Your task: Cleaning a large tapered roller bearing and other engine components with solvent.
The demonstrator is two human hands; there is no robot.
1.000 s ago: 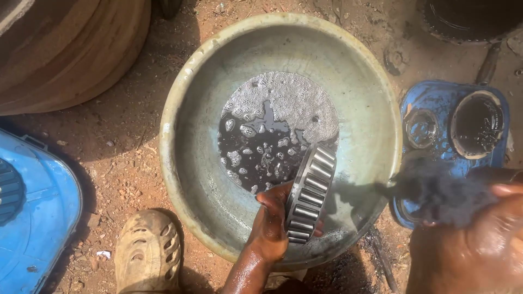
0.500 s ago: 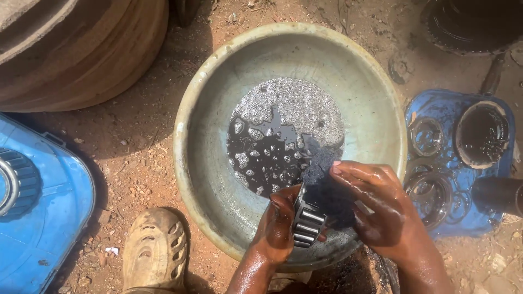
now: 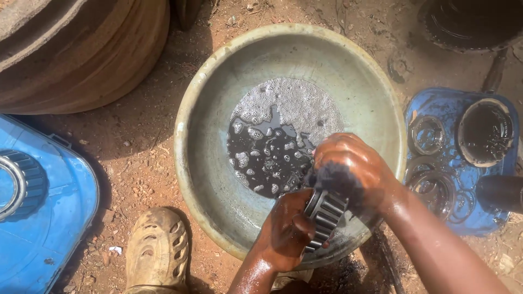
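Observation:
My left hand [image 3: 286,231] grips a steel tapered roller bearing [image 3: 326,213] and holds it on edge over the near side of a wide pale green basin [image 3: 207,109]. My right hand [image 3: 351,166] presses a dark wet rag [image 3: 333,179] onto the top of the bearing. A pool of black, foamy liquid [image 3: 278,136] lies in the bottom of the basin, just beyond both hands. Both hands are wet and oily.
A blue tray [image 3: 463,218] on the right holds metal rings [image 3: 427,133] and a round cup of dark liquid [image 3: 484,130]. A blue lid [image 3: 60,218] with another bearing [image 3: 16,182] lies left. My sandalled foot [image 3: 155,250] rests on red dirt. A large rusty drum [image 3: 76,49] stands top left.
My right hand has come in from the right with the dark rag and now covers the top of the bearing. The left hand has tilted the bearing slightly.

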